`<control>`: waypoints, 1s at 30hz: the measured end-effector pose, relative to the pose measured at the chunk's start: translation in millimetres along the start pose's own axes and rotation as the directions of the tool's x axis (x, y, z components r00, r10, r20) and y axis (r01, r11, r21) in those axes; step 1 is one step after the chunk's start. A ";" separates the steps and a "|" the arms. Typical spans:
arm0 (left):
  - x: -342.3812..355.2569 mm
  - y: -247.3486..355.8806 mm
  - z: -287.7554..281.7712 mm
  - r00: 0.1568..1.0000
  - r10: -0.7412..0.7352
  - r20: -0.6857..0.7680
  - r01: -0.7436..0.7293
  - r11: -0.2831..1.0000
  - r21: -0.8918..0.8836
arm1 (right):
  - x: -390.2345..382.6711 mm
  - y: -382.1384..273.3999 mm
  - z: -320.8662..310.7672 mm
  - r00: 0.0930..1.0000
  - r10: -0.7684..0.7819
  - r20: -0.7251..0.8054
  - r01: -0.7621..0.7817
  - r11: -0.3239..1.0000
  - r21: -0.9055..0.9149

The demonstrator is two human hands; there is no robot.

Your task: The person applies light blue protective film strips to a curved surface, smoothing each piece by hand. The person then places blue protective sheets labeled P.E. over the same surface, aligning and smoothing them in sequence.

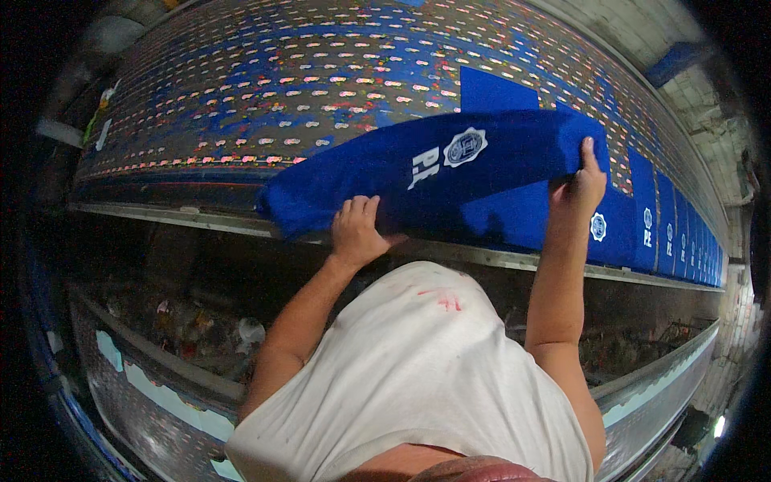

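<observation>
A blue fabric piece (pixel 345 165) with a white round emblem and white lettering is stretched between my two hands, raised in a bowed band over the near edge of the long printing table (pixel 313 96). My right hand (pixel 580 183) grips its right end, thumb on top and the other fingers mostly hidden beneath. Lower and to the left, my left hand (pixel 361 230) holds the near edge of the cloth, with its fingers bent over it and the thumb toward the right. Beneath the raised cloth, another blue panel (pixel 510 213) lies flat on the table.
A row of blue panels (pixel 646 213) with the same white print runs along the table to the right. Colourful print marks and blue stains cover the tabletop. A metal rail (pixel 241 221) edges it. Behind me stands another long table (pixel 161 402), with a dark, littered gap between.
</observation>
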State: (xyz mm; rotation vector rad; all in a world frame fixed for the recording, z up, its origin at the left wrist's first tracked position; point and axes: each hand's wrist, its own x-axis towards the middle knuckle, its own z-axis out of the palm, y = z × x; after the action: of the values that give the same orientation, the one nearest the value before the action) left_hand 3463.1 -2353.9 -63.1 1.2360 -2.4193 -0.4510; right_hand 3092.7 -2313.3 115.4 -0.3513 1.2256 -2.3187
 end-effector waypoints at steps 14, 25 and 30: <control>19.9 -116.4 -102.1 0.797 -0.170 -0.579 0.099 0.983 -0.152 | 61.1 -140.6 -70.9 0.981 -0.195 0.009 0.191 0.969 0.158; 58.7 -38.3 -98.6 0.865 0.227 -0.448 -0.257 0.966 -0.006 | 55.9 -344.4 -413.6 0.686 -0.501 -0.527 0.147 0.805 -0.574; 97.3 -11.9 -74.2 0.935 0.230 -0.271 -0.181 0.964 0.195 | 132.8 -325.4 -486.6 0.622 -0.475 -0.623 0.092 0.834 -0.544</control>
State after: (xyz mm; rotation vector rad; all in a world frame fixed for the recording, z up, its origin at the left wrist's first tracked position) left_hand 3454.2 -2448.4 15.0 1.0134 -2.3302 -0.0006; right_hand 2668.9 -1888.4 109.8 0.3418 2.3105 -2.4938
